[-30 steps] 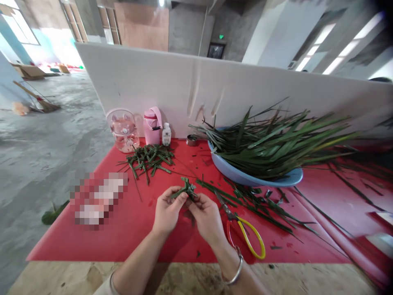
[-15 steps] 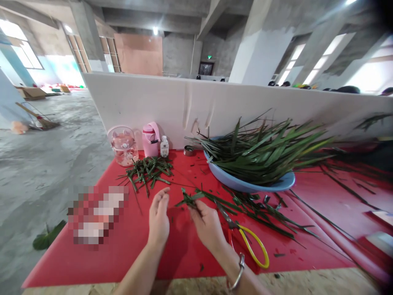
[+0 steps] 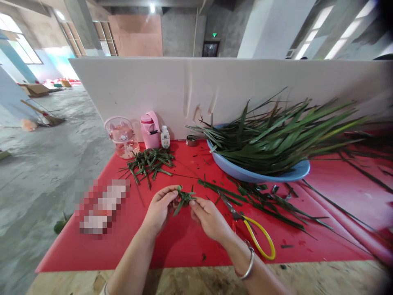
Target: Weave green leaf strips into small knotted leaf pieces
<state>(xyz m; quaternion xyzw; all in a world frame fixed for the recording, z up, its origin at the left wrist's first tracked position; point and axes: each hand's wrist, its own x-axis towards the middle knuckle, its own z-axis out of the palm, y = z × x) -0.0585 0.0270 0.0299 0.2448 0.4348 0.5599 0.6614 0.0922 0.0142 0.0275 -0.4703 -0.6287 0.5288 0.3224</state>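
Observation:
A small knot of folded green leaf strips [image 3: 185,198] is held up above the red table cover between my two hands. My left hand [image 3: 162,207] pinches its left side with thumb and fingers. On its right side, my right hand [image 3: 207,215] grips it between thumb and forefinger. Short leaf ends stick out at several angles. Scissors with yellow-lined handles [image 3: 259,237] lie to the right of my right hand, blades pointing up and left. Cut leaf strips [image 3: 270,209] are scattered beyond them. Behind my left hand is a pile of small folded leaf pieces [image 3: 150,164].
A blue basin [image 3: 245,174] heaped with long green leaves [image 3: 273,143] stands at the back right. A pink clear jug [image 3: 124,141], a pink bottle [image 3: 149,133], a small white bottle [image 3: 165,137] and a tape roll [image 3: 191,141] line the white panel [image 3: 138,90]. A blurred-out item lies left.
My left hand has moved right and closed on the leaf knot, which only my right hand held before. The camera view has tilted down slightly.

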